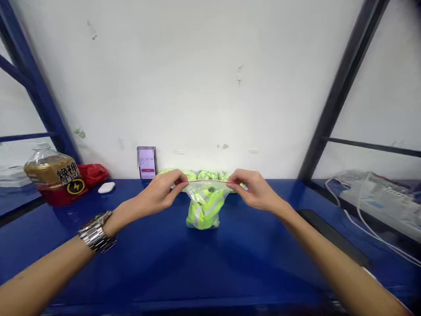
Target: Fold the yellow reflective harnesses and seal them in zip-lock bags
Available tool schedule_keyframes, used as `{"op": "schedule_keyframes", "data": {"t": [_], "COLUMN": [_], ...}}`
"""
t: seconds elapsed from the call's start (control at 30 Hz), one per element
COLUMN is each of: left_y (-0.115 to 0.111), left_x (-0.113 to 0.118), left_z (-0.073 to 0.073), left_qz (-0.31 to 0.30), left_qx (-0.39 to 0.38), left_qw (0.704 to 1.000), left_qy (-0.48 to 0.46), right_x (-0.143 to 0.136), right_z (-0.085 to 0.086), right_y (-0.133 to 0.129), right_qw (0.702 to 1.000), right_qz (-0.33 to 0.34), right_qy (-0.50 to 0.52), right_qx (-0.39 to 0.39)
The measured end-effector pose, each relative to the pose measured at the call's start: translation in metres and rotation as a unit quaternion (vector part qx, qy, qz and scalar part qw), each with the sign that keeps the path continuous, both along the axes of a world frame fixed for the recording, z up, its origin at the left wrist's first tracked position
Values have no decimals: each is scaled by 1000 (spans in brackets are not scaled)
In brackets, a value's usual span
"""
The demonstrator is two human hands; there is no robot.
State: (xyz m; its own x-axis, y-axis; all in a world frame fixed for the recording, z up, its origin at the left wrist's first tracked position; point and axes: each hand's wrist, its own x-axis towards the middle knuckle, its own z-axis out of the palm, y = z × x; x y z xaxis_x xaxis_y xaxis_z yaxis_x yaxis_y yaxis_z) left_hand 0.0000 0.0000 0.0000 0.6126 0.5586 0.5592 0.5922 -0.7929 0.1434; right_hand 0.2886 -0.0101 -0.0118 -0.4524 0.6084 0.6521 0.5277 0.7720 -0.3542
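Observation:
A clear zip bag [203,206] hangs upright over the blue surface, its red zip line stretched straight across the top. Inside it is a folded bundle of neon-yellow fabric with silver reflective strips [215,204]. My left hand [166,188] pinches the left end of the bag's top edge between thumb and fingers. At the other end, my right hand [251,188] pinches the top edge the same way. Whether the bag's bottom touches the surface I cannot tell. Behind it, several similar yellow bundles [208,175] stand in a row by the wall, partly hidden by the hands and bag.
The blue bench [184,267] runs up to a white wall. On the left are a large drink bottle [52,173], a red plastic bag [95,173], a white earbud case [106,188] and a propped phone [146,162]. A black slab [332,235] and white cables [362,219] lie right.

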Motion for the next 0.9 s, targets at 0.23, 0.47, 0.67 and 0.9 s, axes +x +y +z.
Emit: {"op": "schedule_keyframes", "data": {"t": [0.23,0.47,0.67,0.9], "left_y": [-5,-7,-3,-2], "left_x": [1,6,7,4], "left_z": [3,4,0,-3], "left_qz": [2,-7,6,8], "left_qx": [-17,-53,-14,18], "left_qw": [1000,998,1000,1000], "left_qy": [-9,-29,9,24], "right_x": [-2,0,-8,-11], "right_z": [-1,2,4,2], "right_y": [-1,-3,-3,-1], "right_qw": [999,997,999,999], "right_qz": [7,37,35,30], "right_qy": [24,41,11,14], "right_qx": [-22,-58,-32,20]}}
